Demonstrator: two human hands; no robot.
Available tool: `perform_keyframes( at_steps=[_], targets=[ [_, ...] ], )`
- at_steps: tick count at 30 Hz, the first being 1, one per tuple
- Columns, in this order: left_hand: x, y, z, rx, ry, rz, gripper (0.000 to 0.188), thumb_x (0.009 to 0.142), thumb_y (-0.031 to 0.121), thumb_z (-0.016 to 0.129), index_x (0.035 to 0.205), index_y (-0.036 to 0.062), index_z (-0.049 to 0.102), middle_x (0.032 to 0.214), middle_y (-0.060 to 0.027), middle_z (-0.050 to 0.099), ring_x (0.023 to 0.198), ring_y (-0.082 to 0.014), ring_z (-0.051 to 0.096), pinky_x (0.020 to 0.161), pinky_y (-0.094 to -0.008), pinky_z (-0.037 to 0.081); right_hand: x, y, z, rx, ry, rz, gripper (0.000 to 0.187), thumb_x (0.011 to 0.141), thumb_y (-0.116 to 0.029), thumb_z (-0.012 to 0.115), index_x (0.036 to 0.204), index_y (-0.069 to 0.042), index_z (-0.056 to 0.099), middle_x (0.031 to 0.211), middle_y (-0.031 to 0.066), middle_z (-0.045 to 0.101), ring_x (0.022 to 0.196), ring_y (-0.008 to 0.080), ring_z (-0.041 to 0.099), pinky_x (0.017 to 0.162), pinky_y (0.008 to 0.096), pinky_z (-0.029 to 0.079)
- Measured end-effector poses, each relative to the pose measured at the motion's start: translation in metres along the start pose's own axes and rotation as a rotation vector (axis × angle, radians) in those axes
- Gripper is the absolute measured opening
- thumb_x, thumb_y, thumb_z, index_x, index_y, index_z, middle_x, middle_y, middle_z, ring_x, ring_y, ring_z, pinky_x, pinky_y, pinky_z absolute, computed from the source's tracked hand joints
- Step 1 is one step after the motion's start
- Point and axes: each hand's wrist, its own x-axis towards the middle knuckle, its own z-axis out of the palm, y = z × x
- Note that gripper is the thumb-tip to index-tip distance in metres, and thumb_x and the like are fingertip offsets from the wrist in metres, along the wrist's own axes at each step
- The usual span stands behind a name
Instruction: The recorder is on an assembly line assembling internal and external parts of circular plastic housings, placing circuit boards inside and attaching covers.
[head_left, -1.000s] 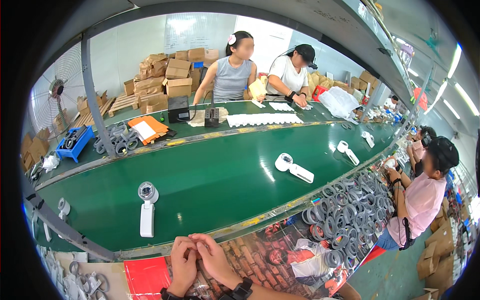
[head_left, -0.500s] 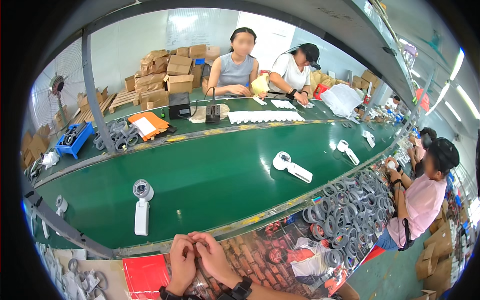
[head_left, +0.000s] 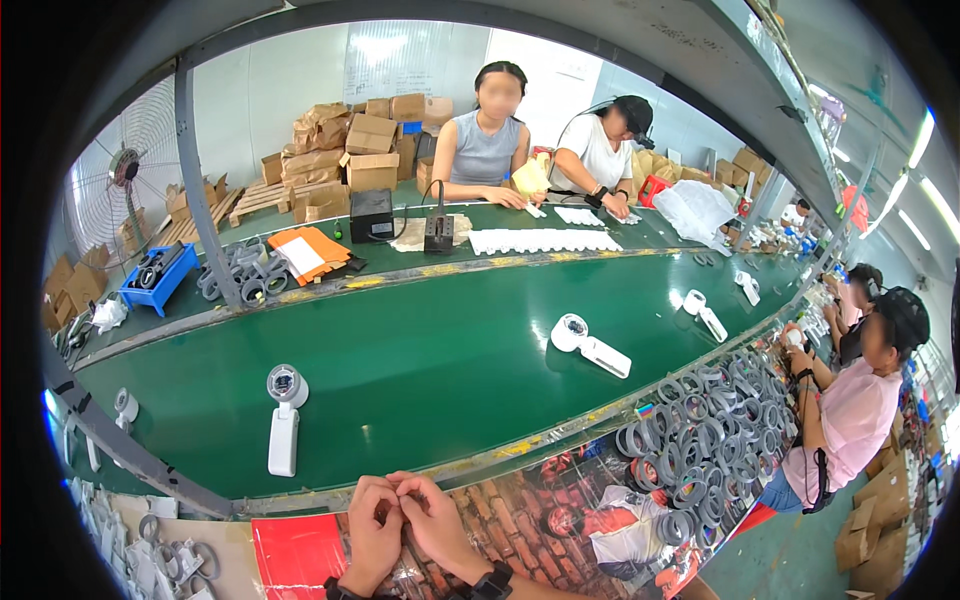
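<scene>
My left hand [head_left: 374, 532] and my right hand [head_left: 438, 527] meet at the fingertips over the near worktable's brick-patterned cover [head_left: 500, 520]. The fingers of both curl inward and press together; whatever lies between them, if anything, is hidden. Dark bands circle both wrists. Beyond my hands, on the green conveyor belt [head_left: 420, 350], lies a white device [head_left: 284, 435] with a straight handle and a round, open-faced head. Another white device [head_left: 605, 355] of that shape rests farther right. A red sheet [head_left: 297, 553] lies beside my left forearm.
Many grey rings [head_left: 700, 430] are heaped at the right of the near table. Grey and white parts [head_left: 172, 560] lie at lower left. A metal post [head_left: 195, 190] stands at left. Two people work across the belt, near white parts [head_left: 540, 241]; others sit at right.
The whole view has shifted slightly, so the belt and far table appear a little lower and farther right. My hands stay joined at the fingertips, with only a slight change of finger pose.
</scene>
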Motion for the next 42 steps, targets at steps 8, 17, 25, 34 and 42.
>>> perform_keyframes(
  at_steps=[8, 17, 25, 34, 42],
  targets=[
    [0.003, 0.001, 0.001, -0.036, 0.010, -0.022, 0.021, 0.069, -0.016, 0.051, 0.081, 0.0011, 0.051, 0.087, -0.0088, 0.048, 0.076, -0.0186, 0.050, 0.063, -0.0255, 0.040, 0.005, 0.000, -0.003, -0.028, -0.045, 0.013, 0.005, 0.089, 0.002, 0.047, 0.091, 0.000, 0.052, 0.117, 0.0102, 0.054, 0.098, 0.0159, 0.055, 0.085, 0.0267, 0.044],
    [-0.005, 0.014, -0.003, -0.198, -0.011, -0.141, 0.022, 0.074, -0.016, 0.044, 0.087, 0.0014, 0.047, 0.091, -0.0074, 0.048, 0.075, -0.0151, 0.054, 0.062, -0.0237, 0.044, 0.010, -0.012, -0.014, 0.155, -0.098, 0.088, 0.011, 0.090, -0.003, 0.047, 0.096, -0.002, 0.057, 0.114, 0.0085, 0.059, 0.105, 0.0152, 0.053, 0.092, 0.0283, 0.040],
    [0.006, -0.017, -0.015, -0.122, -0.061, -0.019, 0.017, 0.075, -0.012, 0.044, 0.085, 0.0015, 0.048, 0.090, -0.0051, 0.044, 0.078, -0.0123, 0.047, 0.070, -0.0240, 0.040, -0.045, -0.208, -0.011, 0.240, -0.789, -0.619, 0.015, 0.089, -0.014, 0.052, 0.093, 0.001, 0.054, 0.108, 0.0111, 0.057, 0.089, 0.0166, 0.053, 0.086, 0.0277, 0.037],
    [0.007, -0.005, 0.004, -0.142, -0.096, -0.123, 0.017, 0.077, -0.011, 0.042, 0.085, 0.0025, 0.047, 0.092, -0.0049, 0.043, 0.078, -0.0111, 0.044, 0.070, -0.0226, 0.038, -0.086, -0.190, 0.021, 0.723, -0.561, -0.740, 0.037, 0.069, -0.032, 0.081, 0.076, -0.003, 0.059, 0.071, 0.0028, 0.060, 0.062, 0.0159, 0.058, 0.053, 0.0254, 0.044],
    [0.001, 0.002, -0.003, -0.121, -0.097, -0.107, 0.016, 0.078, -0.011, 0.042, 0.086, 0.0024, 0.046, 0.093, -0.0048, 0.043, 0.079, -0.0113, 0.044, 0.073, -0.0230, 0.039, -0.097, -0.206, 0.014, 0.582, -0.706, -0.506, 0.039, 0.065, -0.035, 0.082, 0.079, -0.006, 0.061, 0.075, 0.0005, 0.062, 0.067, 0.0162, 0.060, 0.058, 0.0255, 0.048]
  ],
)
